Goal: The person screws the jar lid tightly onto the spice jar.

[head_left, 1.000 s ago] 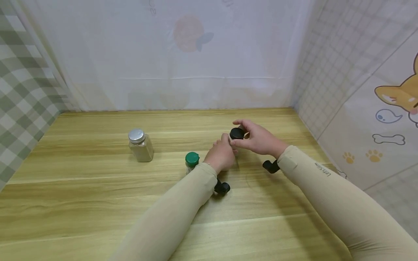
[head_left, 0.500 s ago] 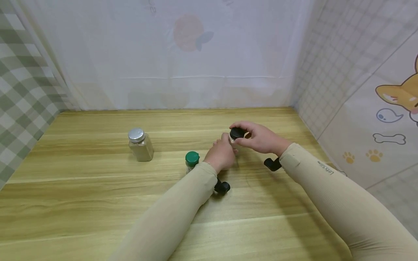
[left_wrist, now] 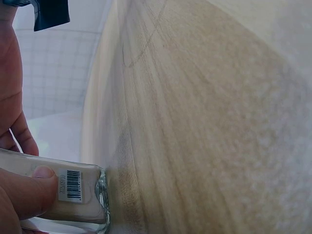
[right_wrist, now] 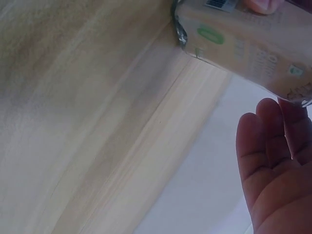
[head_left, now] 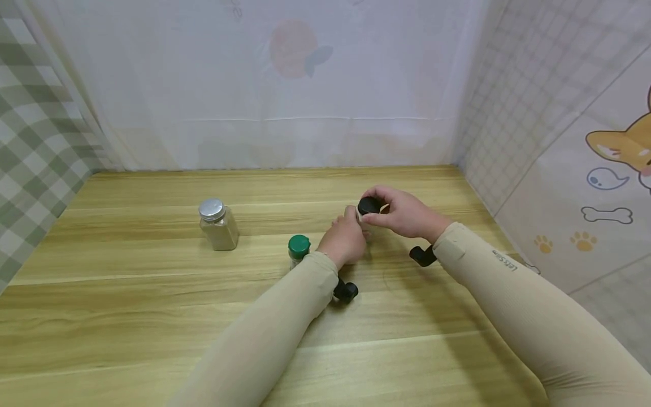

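Note:
A clear glass spice jar [right_wrist: 229, 41] with pale powder, a barcode and printed label is in my left hand [head_left: 346, 240], whose thumb presses its side in the left wrist view. The base of the jar is close to or on the table; which one I cannot tell. My right hand [head_left: 405, 215] pinches the black lid [head_left: 368, 205] between thumb and fingers from the right. In the head view my left hand hides most of the jar's body. Left of that hand stands a shaker with a green cap [head_left: 299, 247], partly behind my left forearm.
Farther left on the wooden table [head_left: 152, 316] a square jar of beige powder with a silver lid [head_left: 218, 225] stands upright. A white curtain [head_left: 229, 102] hangs along the back edge, and a patterned wall covering [head_left: 549, 158] runs along the right.
My right hand's fingers were spread around the black lid, then closed in on it and now pinch it. My left hand has kept its hold and place.

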